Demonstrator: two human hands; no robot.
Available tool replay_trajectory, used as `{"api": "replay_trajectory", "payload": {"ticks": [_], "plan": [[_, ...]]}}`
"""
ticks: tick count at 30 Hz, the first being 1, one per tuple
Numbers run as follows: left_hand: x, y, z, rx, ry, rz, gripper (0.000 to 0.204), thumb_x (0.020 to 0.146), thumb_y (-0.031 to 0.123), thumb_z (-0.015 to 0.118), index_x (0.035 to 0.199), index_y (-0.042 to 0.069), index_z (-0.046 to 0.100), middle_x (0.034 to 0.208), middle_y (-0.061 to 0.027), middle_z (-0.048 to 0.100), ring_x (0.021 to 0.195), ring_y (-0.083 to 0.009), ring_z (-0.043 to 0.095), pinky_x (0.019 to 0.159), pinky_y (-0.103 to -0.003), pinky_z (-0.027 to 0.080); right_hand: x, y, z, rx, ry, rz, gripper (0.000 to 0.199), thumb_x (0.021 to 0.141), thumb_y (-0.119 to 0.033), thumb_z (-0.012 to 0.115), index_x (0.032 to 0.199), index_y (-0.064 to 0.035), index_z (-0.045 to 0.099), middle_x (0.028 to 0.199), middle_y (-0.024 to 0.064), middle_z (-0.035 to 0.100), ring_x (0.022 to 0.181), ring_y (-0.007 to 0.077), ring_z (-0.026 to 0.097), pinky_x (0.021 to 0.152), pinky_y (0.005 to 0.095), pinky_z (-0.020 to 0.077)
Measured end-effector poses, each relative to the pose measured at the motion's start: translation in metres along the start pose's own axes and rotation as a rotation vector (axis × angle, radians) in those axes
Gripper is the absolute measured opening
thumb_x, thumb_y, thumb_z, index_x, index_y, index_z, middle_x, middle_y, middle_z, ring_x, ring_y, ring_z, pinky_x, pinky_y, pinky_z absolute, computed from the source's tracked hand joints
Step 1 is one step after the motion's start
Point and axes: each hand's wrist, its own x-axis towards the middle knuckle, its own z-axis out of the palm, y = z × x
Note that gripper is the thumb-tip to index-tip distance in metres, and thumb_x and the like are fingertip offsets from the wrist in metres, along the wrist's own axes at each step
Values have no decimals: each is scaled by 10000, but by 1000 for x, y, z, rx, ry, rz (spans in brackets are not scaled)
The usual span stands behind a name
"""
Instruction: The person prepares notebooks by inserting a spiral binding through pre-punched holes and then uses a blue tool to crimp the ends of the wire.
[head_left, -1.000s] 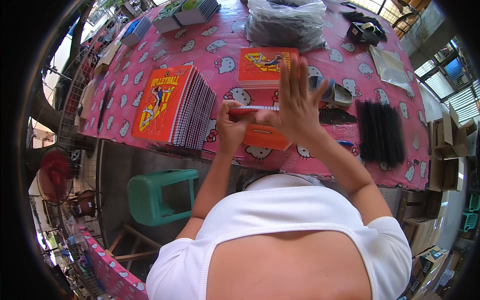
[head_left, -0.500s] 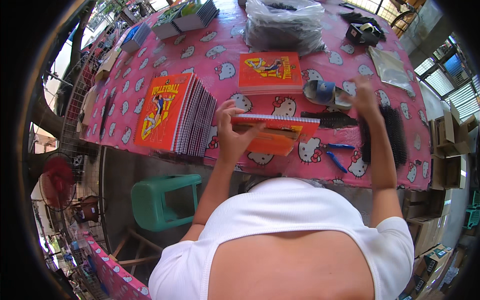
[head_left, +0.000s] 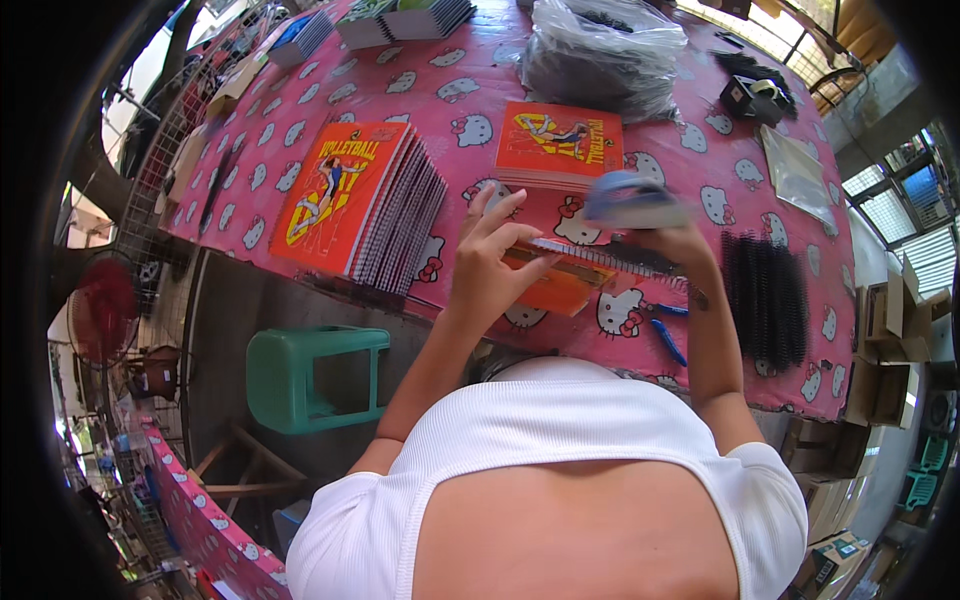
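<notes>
My left hand (head_left: 490, 255) grips an orange-covered notebook (head_left: 552, 295) by its left end, thumb on the near side. The notebook stands tilted on the table's near side, with wire binding along its upper edge. In my right hand (head_left: 682, 245) is a blue and grey slipper-like object (head_left: 635, 203), blurred by motion, held just above the notebook's right end. Blue-handled pliers (head_left: 668, 340) lie below that hand. To the left stands a stack of red volleyball-cover spiral notebooks (head_left: 345, 200). A flat stack of the same covers (head_left: 560, 140) lies beyond my hands.
A pink patterned cloth (head_left: 400, 85) covers the table. Black binding coils (head_left: 768, 300) lie at the right. Farther back are a clear plastic bag (head_left: 600, 70), a black tape dispenser (head_left: 757, 98) and a plastic packet (head_left: 800, 175). A green stool (head_left: 300, 380) stands at the left below.
My right hand has moved left and picked up the slipper-like object from the table, bringing it over the notebook. My left hand still holds the notebook, now angled down to the right.
</notes>
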Motion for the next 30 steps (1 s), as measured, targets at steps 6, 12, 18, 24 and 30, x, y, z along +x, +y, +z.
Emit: {"api": "replay_trajectory", "payload": {"ticks": [6, 12, 18, 24, 30], "plan": [[-1, 0, -7, -24, -60, -61, 272, 612, 162, 831, 831, 68, 702, 947, -70, 684, 1022, -264, 597, 872, -372, 495, 15, -5, 24, -390, -191, -238, 477, 660, -20, 704, 1109, -3, 542, 961, 48, 615, 857, 124, 576, 822, 299, 471], [0, -2, -9, -93, -111, -160, 292, 610, 154, 830, 831, 45, 674, 871, -86, 676, 901, -232, 625, 748, -333, 522, 24, -24, 53, -316, -138, -84, 393, 635, 27, 702, 1004, 1, 570, 865, 17, 617, 793, 91, 561, 730, 260, 475], [-1, -12, -21, -80, 31, -238, 423, 616, 167, 830, 947, 35, 602, 1034, -130, 625, 973, -310, 612, 785, -368, 511, 37, -22, 52, -348, -246, -72, 497, 632, -21, 727, 1106, -7, 577, 901, 49, 654, 798, 154, 610, 700, 277, 500], [-20, -33, -15, -731, 149, -501, 298, 740, 35, 754, 992, 34, 594, 960, -37, 631, 898, -95, 604, 766, -252, 509, 56, -13, 72, -371, -231, 22, 536, 625, 34, 696, 1142, -7, 561, 895, 31, 640, 826, 105, 579, 718, 269, 490], [-28, -35, -22, -700, 132, -610, 321, 772, -66, 682, 1082, 2, 641, 948, -43, 667, 865, -90, 614, 797, -232, 504, 57, -2, 74, -90, -246, 52, 524, 653, 47, 652, 1157, -48, 546, 892, 41, 644, 866, 136, 607, 733, 295, 504]]}}
